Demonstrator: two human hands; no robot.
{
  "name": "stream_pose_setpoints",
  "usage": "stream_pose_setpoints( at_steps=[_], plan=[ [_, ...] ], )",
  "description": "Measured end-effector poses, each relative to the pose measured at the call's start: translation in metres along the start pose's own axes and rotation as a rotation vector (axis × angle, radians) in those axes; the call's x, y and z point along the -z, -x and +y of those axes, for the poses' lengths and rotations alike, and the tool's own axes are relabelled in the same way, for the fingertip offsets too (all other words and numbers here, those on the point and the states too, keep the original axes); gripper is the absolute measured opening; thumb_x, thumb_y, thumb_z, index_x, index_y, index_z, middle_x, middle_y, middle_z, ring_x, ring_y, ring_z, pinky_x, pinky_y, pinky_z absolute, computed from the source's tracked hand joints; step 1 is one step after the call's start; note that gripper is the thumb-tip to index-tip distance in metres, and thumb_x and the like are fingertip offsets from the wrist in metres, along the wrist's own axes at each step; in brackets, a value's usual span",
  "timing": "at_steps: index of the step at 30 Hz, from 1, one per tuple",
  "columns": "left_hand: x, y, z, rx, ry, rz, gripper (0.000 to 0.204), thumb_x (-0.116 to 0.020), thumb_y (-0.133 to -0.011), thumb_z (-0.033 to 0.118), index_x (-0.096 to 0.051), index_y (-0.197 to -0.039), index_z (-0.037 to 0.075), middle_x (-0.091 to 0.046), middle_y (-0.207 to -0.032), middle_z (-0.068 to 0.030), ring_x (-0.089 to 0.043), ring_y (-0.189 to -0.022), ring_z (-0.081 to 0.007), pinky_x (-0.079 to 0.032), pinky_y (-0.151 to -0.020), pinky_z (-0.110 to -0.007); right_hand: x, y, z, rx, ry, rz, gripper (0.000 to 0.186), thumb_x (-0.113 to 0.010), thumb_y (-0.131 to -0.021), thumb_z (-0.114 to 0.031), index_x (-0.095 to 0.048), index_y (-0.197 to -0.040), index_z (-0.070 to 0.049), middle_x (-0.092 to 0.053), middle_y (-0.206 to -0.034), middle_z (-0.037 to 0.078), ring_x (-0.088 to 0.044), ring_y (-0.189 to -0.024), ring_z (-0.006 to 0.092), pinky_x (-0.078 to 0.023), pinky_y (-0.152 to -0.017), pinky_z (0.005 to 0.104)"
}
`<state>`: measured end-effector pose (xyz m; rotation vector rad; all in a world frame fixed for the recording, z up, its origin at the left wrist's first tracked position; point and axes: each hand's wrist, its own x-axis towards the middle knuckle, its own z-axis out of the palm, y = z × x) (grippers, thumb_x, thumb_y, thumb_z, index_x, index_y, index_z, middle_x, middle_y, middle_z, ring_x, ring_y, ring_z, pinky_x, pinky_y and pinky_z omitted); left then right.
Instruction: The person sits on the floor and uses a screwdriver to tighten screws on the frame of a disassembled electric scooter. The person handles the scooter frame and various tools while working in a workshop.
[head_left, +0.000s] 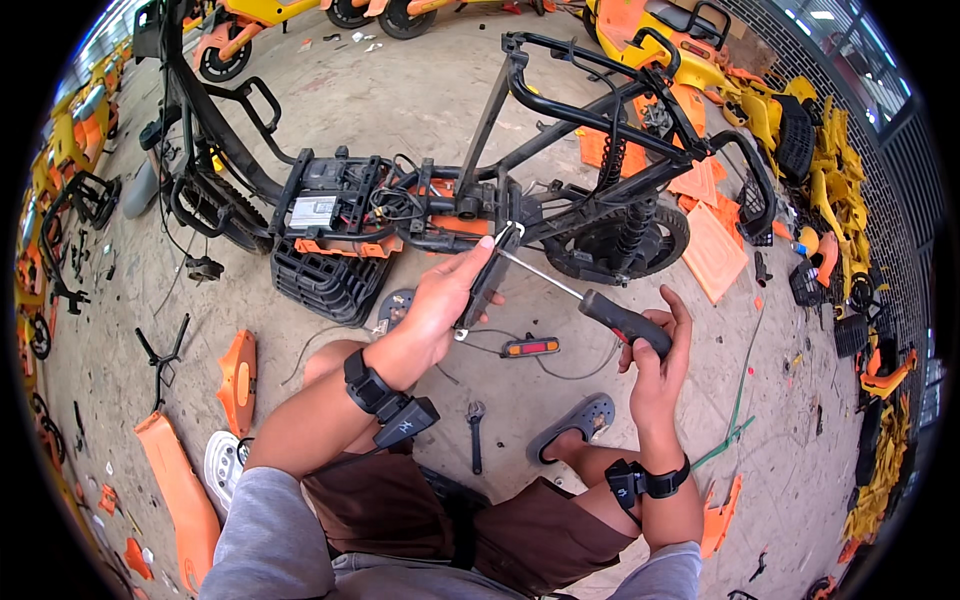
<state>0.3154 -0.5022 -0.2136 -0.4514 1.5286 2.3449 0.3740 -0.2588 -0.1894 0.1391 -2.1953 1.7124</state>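
Observation:
My left hand (442,302) is wrapped round a long, narrow black part (484,284) in front of the scooter frame, its thumb stretched along the upper end. Small pale pieces show at both ends of this part. In my right hand (658,362) is a screwdriver (610,312) with a black and red handle. Its metal shaft points up and left, and the tip is at or close to the black part's upper end; contact is hard to tell. Behind both hands stands the stripped black scooter frame (590,115), with cables and a rear wheel (655,245).
A red and amber tail light (530,346) lies on a cable between my hands. Nearer me are an adjustable wrench (476,437) and orange panels (180,490) on the concrete floor. Yellow scooter parts (835,190) are piled along the right wall.

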Motion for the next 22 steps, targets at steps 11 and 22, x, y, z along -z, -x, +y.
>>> stream_pose_setpoints(
  at_steps=[11, 22],
  plan=[
    [0.0, 0.0, 0.001, 0.003, -0.003, -0.001, 0.047, -0.057, -0.093, 0.05, -0.063, -0.102, 0.004, -0.066, -0.091, -0.0058, -0.064, -0.071, -0.0126, -0.048, -0.052, -0.024, 0.001, -0.001, -0.004, -0.138, -0.011, 0.015, 0.049, -0.049, -0.096, -0.017, -0.034, -0.14, -0.002, -0.054, -0.09, 0.007, -0.049, -0.056, 0.0071, -0.039, -0.048, 0.0205],
    [0.001, 0.002, 0.002, 0.017, -0.022, 0.008, 0.047, -0.058, -0.093, 0.05, -0.063, -0.102, 0.004, -0.066, -0.091, -0.0054, -0.064, -0.072, -0.0125, -0.048, -0.053, -0.024, 0.005, -0.001, -0.005, -0.227, -0.055, -0.015, 0.056, -0.057, -0.095, -0.027, -0.034, -0.143, -0.009, -0.053, -0.105, 0.012, -0.047, -0.056, 0.007, -0.04, -0.05, 0.0207]
  ],
)
